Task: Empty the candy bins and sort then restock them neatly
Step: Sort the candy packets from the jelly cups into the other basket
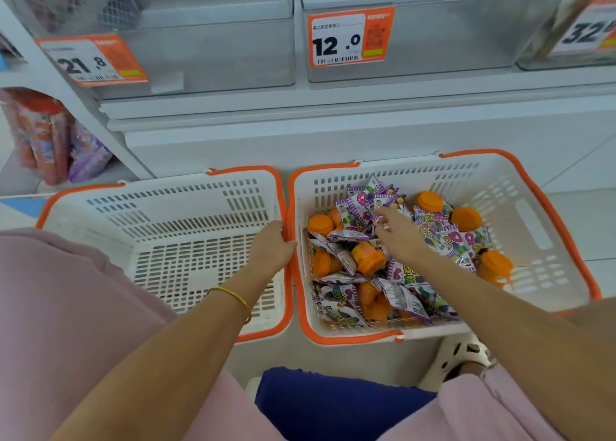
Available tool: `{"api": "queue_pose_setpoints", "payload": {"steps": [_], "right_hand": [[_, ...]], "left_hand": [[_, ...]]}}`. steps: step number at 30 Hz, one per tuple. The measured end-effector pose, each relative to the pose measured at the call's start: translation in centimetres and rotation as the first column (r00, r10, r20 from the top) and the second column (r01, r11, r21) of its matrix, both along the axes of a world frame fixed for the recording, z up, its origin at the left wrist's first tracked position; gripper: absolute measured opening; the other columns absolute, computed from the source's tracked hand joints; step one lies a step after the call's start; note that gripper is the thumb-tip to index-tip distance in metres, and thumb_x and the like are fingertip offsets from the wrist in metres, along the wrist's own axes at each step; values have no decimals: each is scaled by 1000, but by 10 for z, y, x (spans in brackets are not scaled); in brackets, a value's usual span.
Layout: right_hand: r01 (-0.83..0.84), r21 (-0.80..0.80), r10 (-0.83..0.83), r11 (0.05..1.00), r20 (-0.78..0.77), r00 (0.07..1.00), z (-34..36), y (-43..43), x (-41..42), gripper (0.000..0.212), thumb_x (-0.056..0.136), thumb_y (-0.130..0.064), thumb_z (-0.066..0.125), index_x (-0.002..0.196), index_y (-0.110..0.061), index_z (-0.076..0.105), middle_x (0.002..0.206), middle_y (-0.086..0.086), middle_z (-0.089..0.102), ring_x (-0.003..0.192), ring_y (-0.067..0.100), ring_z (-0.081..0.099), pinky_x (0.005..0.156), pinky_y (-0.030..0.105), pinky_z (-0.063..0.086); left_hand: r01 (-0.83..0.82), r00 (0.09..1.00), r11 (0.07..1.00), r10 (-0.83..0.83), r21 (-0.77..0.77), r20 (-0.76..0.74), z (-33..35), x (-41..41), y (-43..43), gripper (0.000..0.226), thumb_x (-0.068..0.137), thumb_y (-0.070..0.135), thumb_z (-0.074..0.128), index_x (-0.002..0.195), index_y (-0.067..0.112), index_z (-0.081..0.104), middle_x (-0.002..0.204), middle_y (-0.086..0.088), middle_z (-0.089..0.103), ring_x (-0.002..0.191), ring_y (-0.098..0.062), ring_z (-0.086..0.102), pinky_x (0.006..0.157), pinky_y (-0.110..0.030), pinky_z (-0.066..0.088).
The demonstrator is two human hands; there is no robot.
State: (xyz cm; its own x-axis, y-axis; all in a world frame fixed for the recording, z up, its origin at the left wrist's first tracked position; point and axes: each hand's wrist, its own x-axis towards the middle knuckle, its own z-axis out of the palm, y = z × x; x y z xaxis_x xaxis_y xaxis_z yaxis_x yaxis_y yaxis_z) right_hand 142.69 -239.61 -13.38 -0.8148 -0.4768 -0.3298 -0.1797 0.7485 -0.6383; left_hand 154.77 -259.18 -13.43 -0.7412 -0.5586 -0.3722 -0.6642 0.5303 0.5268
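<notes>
At frame centre, our left hand clasps the left basket by its rim while our right hand lies unclenched on candy in the right basket.

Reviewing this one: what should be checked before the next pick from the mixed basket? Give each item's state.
1. left basket bare, ready to take one kind: ok.
2. right basket holds purple packets and orange cups mixed together: ok.
3. left hand grips the left basket's rim: ok.
4. right hand on the purple packets; whether it pinches one: cannot tell.
5. 21.8 bin and 12.0 bin look emptied: ok.
</notes>
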Motion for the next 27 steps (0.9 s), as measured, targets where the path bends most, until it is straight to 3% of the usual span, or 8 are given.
{"api": "queue_pose_setpoints", "payload": {"steps": [2,5,12,19,22,24,27], "right_hand": [[9,18,-10,1000,10,1000,-4,4,0,43,99,-11,42,142,-11,37,140,13,46,107,25,53,90,36,46],[1,54,-1,999,8,1000,-6,10,1,45,99,-12,45,143,-11,37,142,11,44,125,26,46,98,35,40],[5,110,0,994,-42,999,-8,20,-16,47,95,-16,50,140,-14,40,140,10,48,123,29,49,100,46,43],[16,37,-17,999,34,999,-18,50,-30,70,78,-16,73,141,-13,40,138,10,47,126,26,45,99,36,39],[-111,195,105,974,42,994,-20,54,-31,93,72,-40,79,147,-20,28,150,6,33,135,27,34,107,43,34],[-172,347,177,922,19,984,-24,54,-28,100,70,-51,77,149,-23,22,152,6,30,136,31,32,108,47,34],[-186,499,257,846,-77,963,-26,52,-21,90,77,-42,74,147,-17,23,148,9,33,133,33,34,105,42,33]], "left_hand": [[43,999,998,-43,51,-9,2,-4,8,43,88,18,63,126,5,50,127,-13,56,117,-28,54,91,-34,43],[125,992,987,-123,98,-23,3,-12,23,47,82,22,70,124,11,51,122,-9,59,111,-27,58,90,-36,47],[239,969,966,-232,93,-85,8,-34,59,53,83,22,70,128,9,45,124,-9,57,113,-24,55,82,-26,39],[203,978,974,-198,96,-64,9,-44,75,41,81,13,65,118,7,49,100,-8,59,86,-22,59,65,-29,44],[242,970,967,-240,82,-42,9,-46,83,44,80,15,66,120,7,48,94,-5,57,78,-18,55,55,-22,40],[267,963,961,-265,71,-38,10,-47,88,47,81,19,66,122,7,47,102,-7,59,83,-19,56,59,-22,41],[284,959,954,-280,96,-55,13,-47,96,51,85,21,66,128,6,44,121,-11,57,104,-24,58,73,-23,39]]}}
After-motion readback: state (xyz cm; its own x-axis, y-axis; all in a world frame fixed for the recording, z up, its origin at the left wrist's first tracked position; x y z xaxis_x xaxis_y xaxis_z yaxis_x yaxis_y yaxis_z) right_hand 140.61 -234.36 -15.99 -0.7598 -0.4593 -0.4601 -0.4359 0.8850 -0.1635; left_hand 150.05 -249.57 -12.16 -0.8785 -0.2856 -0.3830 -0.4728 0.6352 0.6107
